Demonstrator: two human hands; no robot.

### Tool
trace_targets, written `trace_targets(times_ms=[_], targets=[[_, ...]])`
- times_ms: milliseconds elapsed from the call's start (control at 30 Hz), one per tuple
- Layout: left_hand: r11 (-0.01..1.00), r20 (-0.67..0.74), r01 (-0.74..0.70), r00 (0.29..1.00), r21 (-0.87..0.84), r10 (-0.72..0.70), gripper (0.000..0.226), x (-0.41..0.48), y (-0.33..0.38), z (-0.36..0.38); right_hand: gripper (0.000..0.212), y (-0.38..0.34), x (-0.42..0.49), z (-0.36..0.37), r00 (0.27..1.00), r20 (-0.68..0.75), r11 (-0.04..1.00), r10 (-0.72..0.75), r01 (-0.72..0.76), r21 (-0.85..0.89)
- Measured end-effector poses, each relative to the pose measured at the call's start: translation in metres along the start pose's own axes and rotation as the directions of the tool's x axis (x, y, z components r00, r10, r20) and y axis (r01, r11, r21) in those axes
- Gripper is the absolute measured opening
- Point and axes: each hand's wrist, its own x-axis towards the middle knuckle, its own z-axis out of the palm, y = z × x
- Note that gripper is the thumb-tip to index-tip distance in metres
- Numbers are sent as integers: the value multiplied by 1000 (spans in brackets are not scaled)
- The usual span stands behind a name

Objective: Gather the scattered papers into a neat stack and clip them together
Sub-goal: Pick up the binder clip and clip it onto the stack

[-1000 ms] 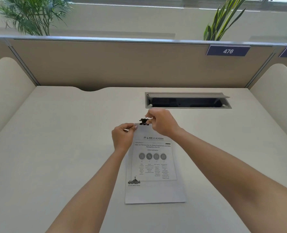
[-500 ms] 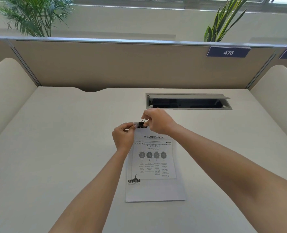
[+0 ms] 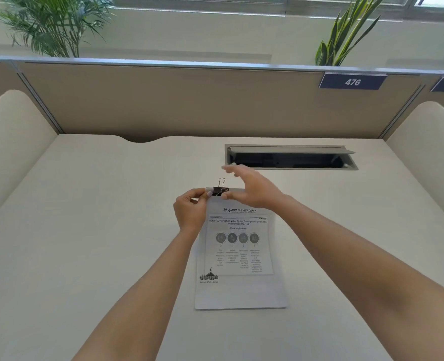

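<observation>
A stack of printed papers (image 3: pixel 239 290) lies squared up on the desk in front of me. A black binder clip (image 3: pixel 220 190) sits on the stack's top edge near its left corner, one wire handle standing up. My left hand (image 3: pixel 191 212) pinches the papers' top left corner right beside the clip. My right hand (image 3: pixel 252 188) hovers just right of the clip with fingers spread, blurred, its thumb close to the clip's right end and holding nothing.
An open cable hatch (image 3: pixel 291 157) is sunk into the desk behind the papers. A tan partition (image 3: pixel 189 100) bearing a "476" plate (image 3: pixel 352 82) closes the back, with cream side panels (image 3: pixel 12 142) left and right. Plants stand beyond it.
My right hand has let go of the binder clip and opened, lifting off to the right. The clip stays on the papers' top edge. My left hand kept its pinch.
</observation>
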Motion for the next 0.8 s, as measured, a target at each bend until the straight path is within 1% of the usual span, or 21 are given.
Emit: trace_targets(times_ms=[33, 67, 100, 167, 200, 233, 267, 300, 367, 433, 500, 567, 667, 800], targets=[[1000, 2, 5, 1000, -3, -5, 17, 1, 0, -1, 69, 3, -3, 0, 997, -76, 998, 19, -14, 61], [1000, 5, 15, 1000, -10, -15, 17, 2, 1, -1, 65, 7, -6, 0, 982, -185, 992, 37, -14, 127], [999, 7, 34, 999, -21, -33, 16, 3, 1, -2, 58, 12, -10, 0, 949, -310, 981, 65, -4, 194], [995, 7, 72, 997, -68, -72, 13, 5, 0, -4, 46, 21, -19, 3, 828, -528, 941, 185, 5, 337], [991, 10, 80, 997, -109, -79, 11, 5, 0, -5, 42, 25, -25, 7, 758, -589, 908, 281, -11, 418], [983, 15, 87, 996, -164, -86, 10, 5, 1, -5, 42, 28, -32, 13, 696, -605, 862, 388, -41, 505], [969, 19, 100, 995, -227, -99, 7, 4, 3, -5, 42, 32, -39, 20, 653, -579, 806, 488, -83, 586], [951, 24, 117, 993, -286, -115, 4, 4, 5, -6, 43, 36, -46, 29, 632, -529, 751, 566, -131, 647], [919, 32, 145, 989, -366, -143, 4, 3, 7, -6, 45, 43, -64, 50, 636, -409, 662, 655, -220, 717], [903, 36, 160, 987, -398, -159, 5, 3, 8, -5, 45, 46, -85, 69, 668, -312, 616, 676, -279, 737], [893, 26, 176, 983, -413, -182, 6, 3, 9, -6, 43, 47, -103, 88, 711, -244, 607, 659, -310, 732], [872, 2, 198, 975, -448, -220, 6, 5, 11, -7, 37, 44, -119, 104, 739, -206, 613, 641, -332, 717], [824, -38, 228, 957, -519, -289, 9, 8, 16, -9, 25, 37, -135, 119, 741, -204, 633, 639, -358, 686], [818, -60, 213, 956, -535, -288, 6, 10, 25, -12, 27, 28, -140, 121, 729, -223, 635, 647, -353, 687]])
